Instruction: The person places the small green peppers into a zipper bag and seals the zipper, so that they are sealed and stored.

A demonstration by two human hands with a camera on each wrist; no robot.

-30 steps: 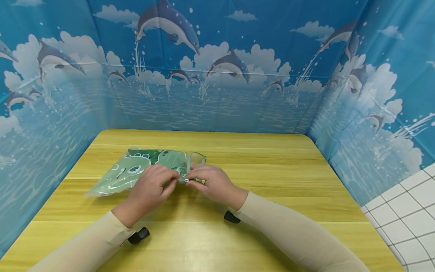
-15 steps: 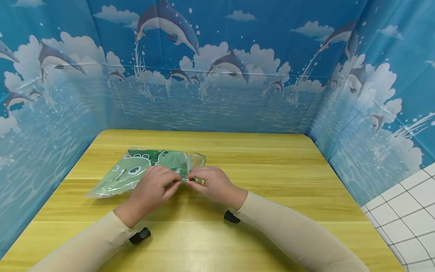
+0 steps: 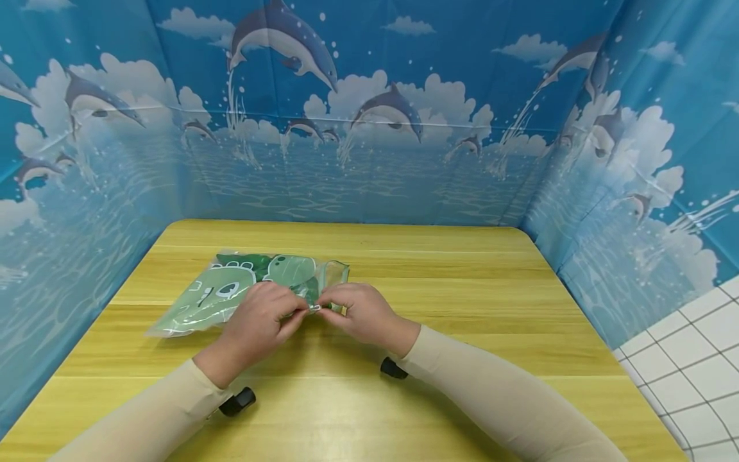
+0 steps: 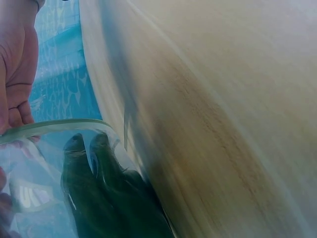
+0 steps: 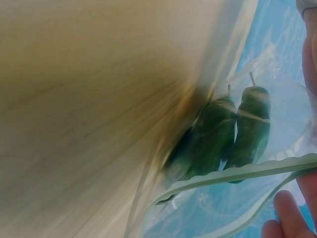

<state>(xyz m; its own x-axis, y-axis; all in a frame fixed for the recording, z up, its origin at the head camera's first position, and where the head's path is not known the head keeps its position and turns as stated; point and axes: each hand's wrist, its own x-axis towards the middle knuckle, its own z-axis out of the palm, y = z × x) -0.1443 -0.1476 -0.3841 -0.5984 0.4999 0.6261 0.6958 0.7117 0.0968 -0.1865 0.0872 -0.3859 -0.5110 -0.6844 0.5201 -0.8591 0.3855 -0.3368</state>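
Note:
A clear plastic zip bag (image 3: 199, 298) with a pale green dinosaur print lies across the left-middle of the table. Inside it are dark green long vegetables (image 5: 252, 124) with thin stems, which look like cucumbers. My left hand (image 3: 264, 317) pinches the bag's near edge between thumb and fingers. Close against it, my right hand (image 3: 362, 311) pinches the same edge beside a small white zip slider (image 3: 315, 307). In the right wrist view the green zip strips (image 5: 237, 173) stand apart at the right end. The fingertips partly hide the slider.
The bag rests on a yellow wood-grain table (image 3: 462, 289). Blue dolphin-print curtains (image 3: 375, 173) stand along the back and both sides. White floor tiles (image 3: 693, 359) show at the right. A black wrist device (image 3: 238, 402) hangs under the left sleeve.
My left hand has shifted slightly right along the bag's edge, bringing its fingertips close to the right hand's. The right hand and bag have stayed nearly still.

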